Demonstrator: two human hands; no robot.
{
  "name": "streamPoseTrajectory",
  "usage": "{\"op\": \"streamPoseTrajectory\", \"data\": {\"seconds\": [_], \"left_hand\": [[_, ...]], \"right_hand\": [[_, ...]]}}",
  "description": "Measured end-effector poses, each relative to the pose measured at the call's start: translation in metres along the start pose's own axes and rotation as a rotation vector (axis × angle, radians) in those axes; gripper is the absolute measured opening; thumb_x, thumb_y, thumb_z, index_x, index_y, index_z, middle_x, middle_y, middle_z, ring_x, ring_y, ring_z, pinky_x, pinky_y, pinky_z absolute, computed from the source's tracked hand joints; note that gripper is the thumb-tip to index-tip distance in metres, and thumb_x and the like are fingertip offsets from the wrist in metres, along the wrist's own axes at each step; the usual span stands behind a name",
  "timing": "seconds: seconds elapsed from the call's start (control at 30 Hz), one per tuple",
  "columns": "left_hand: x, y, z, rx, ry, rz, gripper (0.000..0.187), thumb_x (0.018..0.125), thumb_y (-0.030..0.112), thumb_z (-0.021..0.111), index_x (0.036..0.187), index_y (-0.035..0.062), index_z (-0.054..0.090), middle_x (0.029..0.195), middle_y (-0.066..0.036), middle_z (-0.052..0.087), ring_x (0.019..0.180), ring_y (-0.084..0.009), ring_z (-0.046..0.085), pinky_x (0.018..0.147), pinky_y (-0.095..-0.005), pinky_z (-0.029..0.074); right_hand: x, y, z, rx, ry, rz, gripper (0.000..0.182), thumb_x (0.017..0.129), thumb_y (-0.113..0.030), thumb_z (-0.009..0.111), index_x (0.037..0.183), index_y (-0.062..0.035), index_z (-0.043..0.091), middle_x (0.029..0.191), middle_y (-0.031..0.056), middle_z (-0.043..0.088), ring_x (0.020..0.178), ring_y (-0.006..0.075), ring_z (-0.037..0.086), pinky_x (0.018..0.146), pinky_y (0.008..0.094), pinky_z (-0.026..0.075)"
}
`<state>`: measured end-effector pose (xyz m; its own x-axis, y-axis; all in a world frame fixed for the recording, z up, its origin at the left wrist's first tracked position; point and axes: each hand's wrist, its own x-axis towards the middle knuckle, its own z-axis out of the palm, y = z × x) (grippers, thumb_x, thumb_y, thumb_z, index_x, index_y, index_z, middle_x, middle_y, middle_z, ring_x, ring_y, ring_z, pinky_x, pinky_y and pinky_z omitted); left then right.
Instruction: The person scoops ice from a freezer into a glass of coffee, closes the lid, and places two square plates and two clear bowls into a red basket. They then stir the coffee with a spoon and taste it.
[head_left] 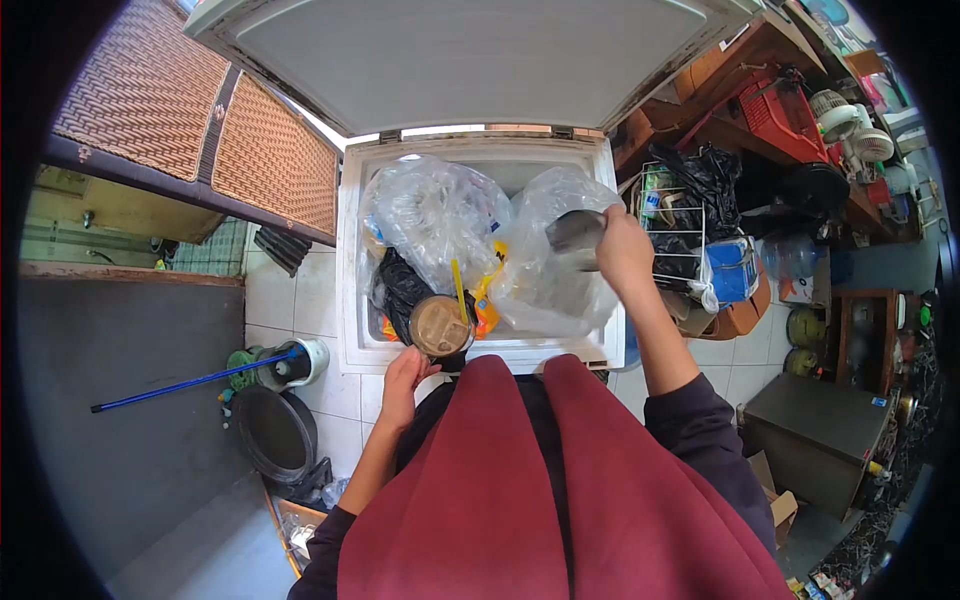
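Note:
My left hand (405, 378) is closed at the near side of a clear glass of brown drink (438, 328), at the front rim of an open chest freezer (352, 300). A yellow straw (459, 284) stands at the glass's far edge. My right hand (626, 250) is wrapped round a grey metal scoop (576, 231), smeared a little by motion. The scoop is over a clear plastic bag (540, 290) in the freezer's right half; what the scoop holds is hidden. Left of that bag lies another clear plastic bag (440, 205), with a black bag (402, 285) in front.
The freezer lid (470, 70) is raised at the back. To the right stands a white wire rack (690, 235) with black bags and a blue pack. A white bucket (312, 362) and a black basin (277, 435) are on the left floor. A red basket (782, 115) sits at right.

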<state>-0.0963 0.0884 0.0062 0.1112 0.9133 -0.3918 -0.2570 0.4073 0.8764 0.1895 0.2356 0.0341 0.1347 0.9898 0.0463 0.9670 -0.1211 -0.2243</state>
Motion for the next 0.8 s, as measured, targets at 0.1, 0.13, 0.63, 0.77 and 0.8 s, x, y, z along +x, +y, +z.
{"op": "streamPoseTrajectory", "data": {"seconds": [0.1,0.13,0.63,0.77,0.8], "left_hand": [[-0.001,-0.003,-0.001,-0.006,-0.006,-0.001,0.03,0.086,0.028,0.032,0.064,0.0093,0.034,0.059,0.003,0.029,0.054,-0.0065,0.03,0.069,-0.0274,0.039],[-0.001,-0.004,-0.001,-0.01,-0.005,0.0,0.03,0.086,0.028,0.033,0.063,0.0093,0.034,0.059,0.003,0.029,0.054,-0.0065,0.03,0.07,-0.0275,0.039],[-0.015,-0.007,0.012,0.031,0.071,-0.053,0.033,0.086,0.031,0.032,0.063,0.0087,0.035,0.06,0.003,0.03,0.056,-0.0072,0.032,0.071,-0.0279,0.038],[-0.017,-0.006,0.019,0.051,0.103,-0.072,0.033,0.087,0.032,0.032,0.064,0.0083,0.036,0.061,0.002,0.03,0.058,-0.0073,0.032,0.072,-0.0276,0.037],[-0.018,-0.006,0.02,0.033,0.09,-0.065,0.033,0.086,0.033,0.032,0.065,0.0081,0.036,0.062,0.002,0.031,0.058,-0.0077,0.032,0.072,-0.0273,0.037]], "right_hand": [[-0.014,-0.033,-0.009,-0.239,0.057,-0.075,0.012,0.071,-0.009,0.046,0.076,-0.0008,0.053,0.074,0.0156,0.054,0.07,0.0274,0.057,0.056,0.0334,0.047],[-0.015,-0.042,0.003,-0.286,-0.076,-0.093,0.013,0.071,-0.009,0.048,0.079,-0.0014,0.055,0.078,0.0161,0.055,0.074,0.0257,0.057,0.057,0.0314,0.047],[0.078,0.0,0.147,0.02,-0.421,-0.039,0.034,0.076,-0.023,0.045,0.107,-0.0093,0.049,0.109,0.0105,0.048,0.103,0.0233,0.044,0.087,0.0337,0.034],[0.045,0.023,0.196,0.82,0.064,-0.282,0.037,0.078,-0.031,0.044,0.104,-0.0039,0.048,0.108,0.0099,0.049,0.103,0.0224,0.045,0.077,0.036,0.042],[0.042,0.02,0.2,0.831,0.058,-0.274,0.037,0.078,-0.031,0.044,0.104,-0.0039,0.048,0.108,0.0099,0.049,0.103,0.0224,0.045,0.077,0.036,0.042]]}}
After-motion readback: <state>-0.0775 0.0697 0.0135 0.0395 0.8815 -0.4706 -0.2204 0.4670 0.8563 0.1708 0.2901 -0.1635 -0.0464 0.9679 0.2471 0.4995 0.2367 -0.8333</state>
